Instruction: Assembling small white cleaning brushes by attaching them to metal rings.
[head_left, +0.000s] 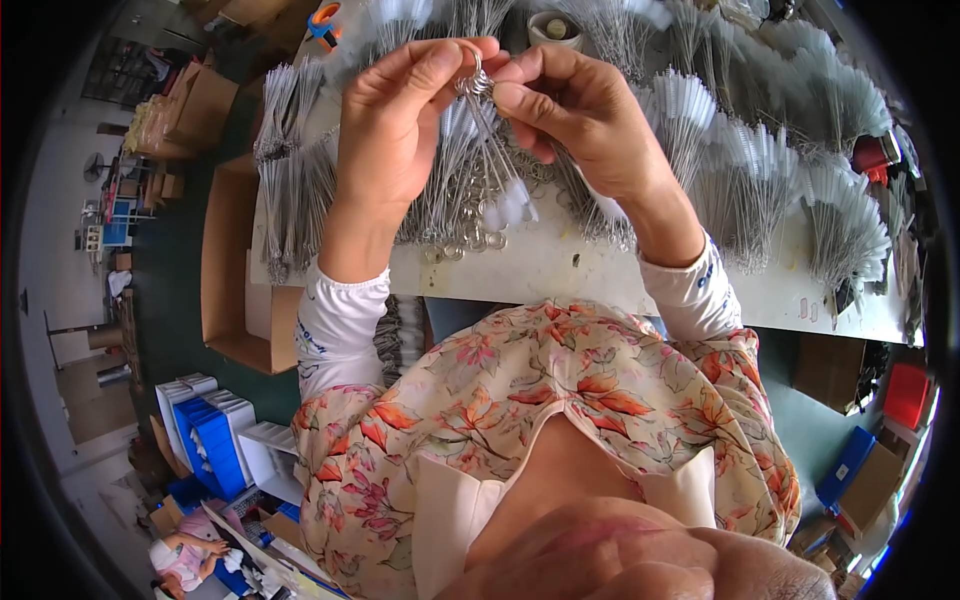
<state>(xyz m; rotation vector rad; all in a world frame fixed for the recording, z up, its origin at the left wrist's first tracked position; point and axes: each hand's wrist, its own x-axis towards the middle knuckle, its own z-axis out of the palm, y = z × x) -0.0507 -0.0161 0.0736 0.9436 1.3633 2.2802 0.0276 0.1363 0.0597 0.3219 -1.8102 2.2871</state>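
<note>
Left hand: the left hand [390,120] is raised above the table [560,265], fingers closed, thumb and forefinger pinching a metal ring [472,70].
Right hand: the right hand [580,115] is closed too, fingertips gripping the same ring from the other side.
Ring load: a bunch of thin wire brushes [495,170] hangs from the ring, white tips down, between both hands.
Table: fanned rows of white brushes [760,170] cover it; loose rings [470,240] lie below the hanging bunch.
Left of table: open cardboard box [235,270].
</note>
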